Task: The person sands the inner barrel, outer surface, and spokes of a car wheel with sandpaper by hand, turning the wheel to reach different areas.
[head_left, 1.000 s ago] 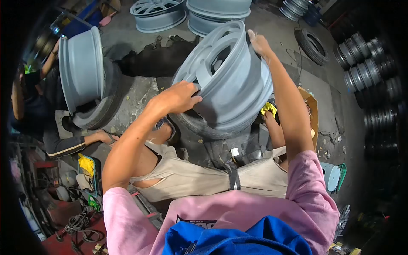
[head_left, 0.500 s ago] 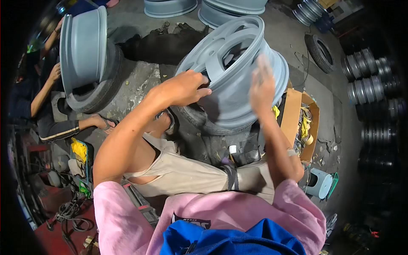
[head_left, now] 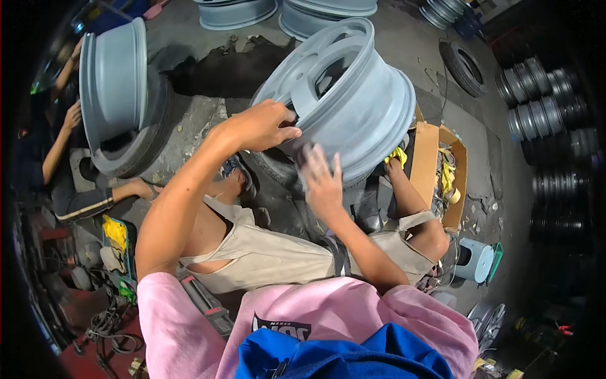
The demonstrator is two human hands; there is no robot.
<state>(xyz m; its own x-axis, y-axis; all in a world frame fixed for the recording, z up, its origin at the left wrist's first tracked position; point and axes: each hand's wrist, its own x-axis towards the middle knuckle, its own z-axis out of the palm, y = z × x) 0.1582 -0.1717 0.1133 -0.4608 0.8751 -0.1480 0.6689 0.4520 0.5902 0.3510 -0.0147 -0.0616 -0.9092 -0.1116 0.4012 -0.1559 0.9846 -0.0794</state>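
A grey alloy wheel rim (head_left: 353, 107) stands tilted before me on a black tyre (head_left: 278, 170), its spoked face turned up and to the left. My left hand (head_left: 268, 126) is closed on the rim's near-left edge, the fingers reaching over the lip and the thumb outside. My right hand (head_left: 323, 180) lies low against the barrel's outer wall, fingers spread and partly smeared by motion. I see nothing held in it, though its palm is hidden.
On the left, another person's hand (head_left: 74, 117) is at a second grey rim (head_left: 117, 82) on a tyre. A cardboard box (head_left: 427, 161) stands right, beyond it stacked rims (head_left: 536, 120) and a loose tyre (head_left: 466, 66). A dark shape (head_left: 227, 66) lies on the floor ahead.
My right hand has swept from the barrel's upper right side down and left to its lower left. The left hand keeps its grip on the edge. The whole view has shifted slightly.
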